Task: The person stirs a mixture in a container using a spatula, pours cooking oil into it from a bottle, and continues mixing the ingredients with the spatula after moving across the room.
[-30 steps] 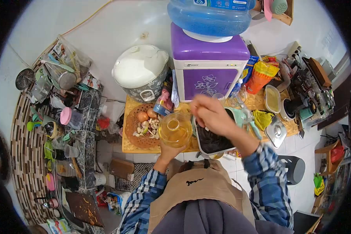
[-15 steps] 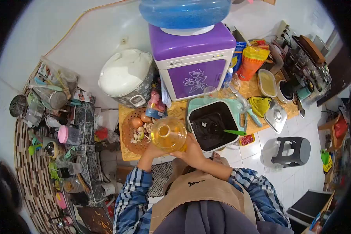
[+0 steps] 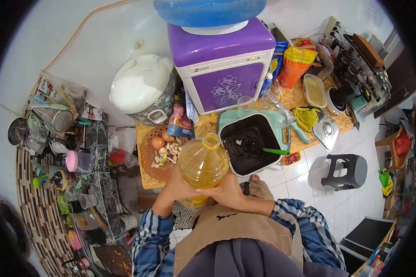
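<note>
A large clear bottle of yellow liquid [image 3: 202,161] is held between both hands, its open mouth tilted toward the black pan. My left hand [image 3: 176,188] wraps round its left side, and my right hand [image 3: 227,190] grips its lower right side. Just right of the bottle, the square black pan [image 3: 249,159] holds dark contents, a small white piece and a green-handled utensil [image 3: 276,151]. Left of the bottle lies a brown woven tray [image 3: 148,161] with onions [image 3: 157,142] and cut pale pieces [image 3: 174,148].
Behind the pan stands a purple water dispenser [image 3: 226,87], with a white-lidded rice cooker [image 3: 141,85] to its left. On the table's right are a yellow cloth [image 3: 305,118], a metal lid [image 3: 326,130] and a tub [image 3: 314,91]. A grey stool [image 3: 344,171] stands on the floor.
My right hand has come down from above the pan to the bottle and closed on it. The bottle has tipped toward the pan, and the view has shifted right.
</note>
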Tool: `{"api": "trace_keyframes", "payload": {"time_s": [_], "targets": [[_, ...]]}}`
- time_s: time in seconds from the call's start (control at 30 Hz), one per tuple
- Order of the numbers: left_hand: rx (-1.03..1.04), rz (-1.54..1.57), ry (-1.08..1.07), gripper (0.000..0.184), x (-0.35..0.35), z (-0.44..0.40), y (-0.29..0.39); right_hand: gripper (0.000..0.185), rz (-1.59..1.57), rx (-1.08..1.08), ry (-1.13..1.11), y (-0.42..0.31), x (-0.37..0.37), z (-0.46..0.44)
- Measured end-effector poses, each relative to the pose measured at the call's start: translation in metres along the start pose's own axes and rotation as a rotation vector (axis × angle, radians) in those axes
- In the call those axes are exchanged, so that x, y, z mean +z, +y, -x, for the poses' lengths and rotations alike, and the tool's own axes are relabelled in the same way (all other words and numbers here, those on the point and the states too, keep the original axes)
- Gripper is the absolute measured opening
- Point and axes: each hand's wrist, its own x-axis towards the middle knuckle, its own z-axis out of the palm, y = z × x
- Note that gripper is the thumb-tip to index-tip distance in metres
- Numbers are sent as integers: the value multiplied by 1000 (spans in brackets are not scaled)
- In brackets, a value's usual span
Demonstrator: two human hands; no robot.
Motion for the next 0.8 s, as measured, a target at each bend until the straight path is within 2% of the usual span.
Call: {"api": "trace_keyframes", "payload": {"time_s": [0.03,0.1,0.2,0.3,0.43,0.53,0.6,0.8], "targets": [[20,-87,4,86,0,-2,10,56,-62,80,-43,-2,-1,3],[-31,-74,-36,83,2,1,12,55,-186,238,-127,-8,-4,8],[-91,-126,-68,78,5,3,22,53,-243,383,-153,-3,-4,17],[-125,-238,-117,70,8,0,43,50,-391,403,-116,-1,-2,23],[-182,-297,-200,63,12,-2,40,49,-439,663,-199,-16,-14,25],[-205,-200,-231,64,15,-6,39,46,-453,716,-203,-16,-18,27],[-239,-270,-295,65,13,-10,39,44,-482,752,-209,-12,-18,28],[-252,-307,-336,68,16,-18,39,48,-568,701,-140,20,-3,37]]}}
